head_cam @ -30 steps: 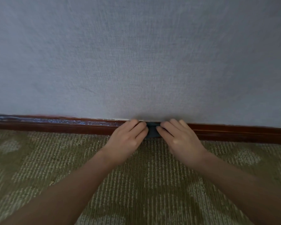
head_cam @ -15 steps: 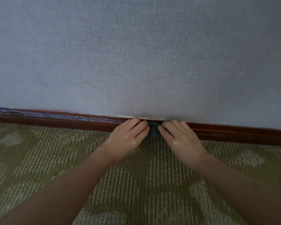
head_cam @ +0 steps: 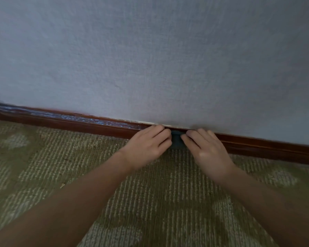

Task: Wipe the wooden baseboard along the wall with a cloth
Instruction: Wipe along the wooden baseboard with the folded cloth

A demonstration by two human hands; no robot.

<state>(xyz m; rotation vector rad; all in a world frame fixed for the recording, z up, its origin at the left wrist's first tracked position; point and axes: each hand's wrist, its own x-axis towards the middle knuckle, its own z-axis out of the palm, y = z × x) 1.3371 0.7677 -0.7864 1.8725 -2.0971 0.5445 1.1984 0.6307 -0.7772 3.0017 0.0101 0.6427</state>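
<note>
Presses dark cloth [head_cam: 176, 140] against wooden baseboard [head_cam: 78, 122]. Grips its ends with curled fingers [head_cam: 160, 134] of left hand [head_cam: 146, 144], right hand [head_cam: 205, 150].

Glossy wooden baseboard [head_cam: 96, 124]; matt textured wall [head_cam: 150, 59]; ribbed carpet [head_cam: 159, 202].

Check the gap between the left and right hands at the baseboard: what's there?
A dark teal cloth, held against the baseboard by left hand and right hand; head view.

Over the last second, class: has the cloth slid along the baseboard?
No: the cloth stays under the same pale gap atop the baseboard; only the camera shifted.
</note>
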